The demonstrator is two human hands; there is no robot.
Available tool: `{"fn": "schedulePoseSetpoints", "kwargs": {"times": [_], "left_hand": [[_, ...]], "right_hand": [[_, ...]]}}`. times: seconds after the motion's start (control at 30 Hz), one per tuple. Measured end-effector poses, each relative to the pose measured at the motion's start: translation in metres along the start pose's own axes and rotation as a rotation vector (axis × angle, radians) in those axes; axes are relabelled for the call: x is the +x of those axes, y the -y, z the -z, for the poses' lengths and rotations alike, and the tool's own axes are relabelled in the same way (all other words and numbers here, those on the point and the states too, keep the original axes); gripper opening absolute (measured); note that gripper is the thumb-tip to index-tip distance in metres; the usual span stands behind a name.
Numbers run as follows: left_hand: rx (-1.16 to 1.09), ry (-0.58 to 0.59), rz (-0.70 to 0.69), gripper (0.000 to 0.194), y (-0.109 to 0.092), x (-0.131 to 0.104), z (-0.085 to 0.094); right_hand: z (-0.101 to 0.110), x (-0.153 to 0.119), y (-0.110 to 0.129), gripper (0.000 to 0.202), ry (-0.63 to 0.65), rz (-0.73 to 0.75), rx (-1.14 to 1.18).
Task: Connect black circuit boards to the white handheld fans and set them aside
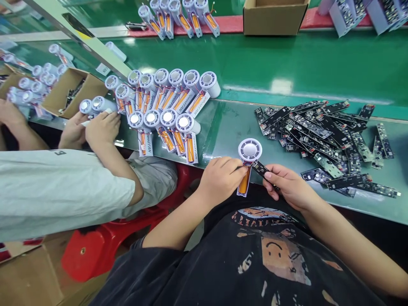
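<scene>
Near the table edge in front of me lies a white handheld fan unit (250,149), its round head away from me and its open handle showing an orange battery (244,182). My left hand (223,176) is closed at the left of the handle, fingertips at its upper end by the wires. In my right hand (282,182) is a narrow black circuit board (260,168), pinched between thumb and fingers. The board slants, its far end beside the top of the handle. What my left fingertips pinch is too small to make out.
A heap of circuit boards (318,131) lies at right, rows of fan units (168,118) at left. Beyond are a cardboard box (274,19) and more fans. At far left, a person's hands (103,127) work beside an open box (68,91); a red stool (92,255) stands below.
</scene>
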State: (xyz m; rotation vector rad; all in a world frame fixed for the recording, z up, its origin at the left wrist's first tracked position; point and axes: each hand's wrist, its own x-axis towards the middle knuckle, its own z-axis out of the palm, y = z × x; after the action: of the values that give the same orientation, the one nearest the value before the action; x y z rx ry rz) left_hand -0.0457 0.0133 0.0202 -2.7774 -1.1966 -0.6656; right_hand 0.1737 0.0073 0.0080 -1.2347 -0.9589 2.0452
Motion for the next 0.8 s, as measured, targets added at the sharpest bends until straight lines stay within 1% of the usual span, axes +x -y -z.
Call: {"fn": "schedulePoseSetpoints", "kwargs": {"times": [0.07,0.2,0.4,0.53,0.6,0.73,0.8], "left_hand": [[0.051,0.004,-0.02,0.013,-0.003,0.001,0.001],[0.056,-0.04,-0.029,0.015,-0.001,-0.003,0.002],[0.089,-0.021,-0.039,0.023,0.004,-0.01,0.002],[0.153,0.031,-0.024,0.024,-0.001,-0.008,0.002],[0.185,0.068,-0.008,0.022,-0.005,-0.005,0.002],[0.22,0.198,-0.002,0.025,-0.011,0.005,0.003],[0.222,0.24,-0.008,0.027,-0.012,0.009,0.003]], "right_hand": [[0.0,-0.003,0.0,0.043,-0.01,-0.001,-0.009],[0.0,-0.005,-0.001,0.042,-0.011,0.011,-0.022],[0.001,-0.003,-0.001,0.043,-0.01,0.008,-0.042],[0.002,-0.004,-0.005,0.045,-0.012,0.013,-0.051],[0.002,-0.006,-0.009,0.045,-0.031,0.019,-0.093],[0.001,-0.008,-0.016,0.037,-0.075,0.043,-0.232],[0.001,-0.008,-0.017,0.035,-0.08,0.049,-0.251]]}}
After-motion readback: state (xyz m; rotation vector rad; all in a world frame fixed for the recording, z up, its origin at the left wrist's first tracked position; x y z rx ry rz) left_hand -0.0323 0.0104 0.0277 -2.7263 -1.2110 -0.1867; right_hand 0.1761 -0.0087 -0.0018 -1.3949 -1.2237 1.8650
